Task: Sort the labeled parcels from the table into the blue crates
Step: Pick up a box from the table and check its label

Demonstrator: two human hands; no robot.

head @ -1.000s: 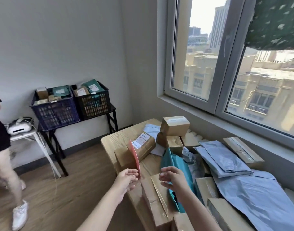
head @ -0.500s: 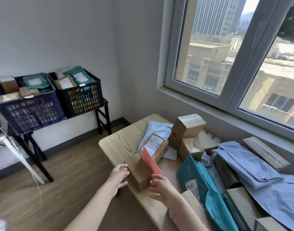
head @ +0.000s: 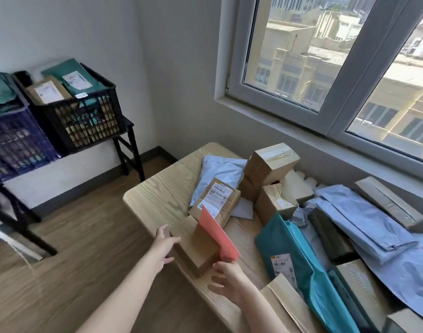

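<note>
Coral card (head: 217,234) is pinched at its lower edge by my right hand (head: 229,280), beside the cardboard box (head: 200,253) at the tabletop (head: 162,193) edge. I see my left hand (head: 162,248) released, fingers straight, at the box's left side.

Free room and obstructions on the counter (head: 157,188). The far-left corner is bare wood, open to approach from the floor (head: 73,236) side. A brown box (head: 200,251) stands at the near edge with a pink card (head: 217,236) tilted over it. The left hand (head: 164,246) is at the box's left face, and the right hand (head: 229,282) is just below the card. Behind lie a labelled parcel (head: 215,203) and a pale poly mailer (head: 220,171), then stacked cardboard boxes (head: 270,162). Rightward, a teal mailer (head: 296,260), blue-grey mailers (head: 364,219) and a long carton (head: 388,203) crowd the surface up to the wall (head: 301,145). Across open floor, the blue crate (head: 18,145) and black crate (head: 90,121), on a black stand (head: 131,150), are heaped to their rims.
</note>
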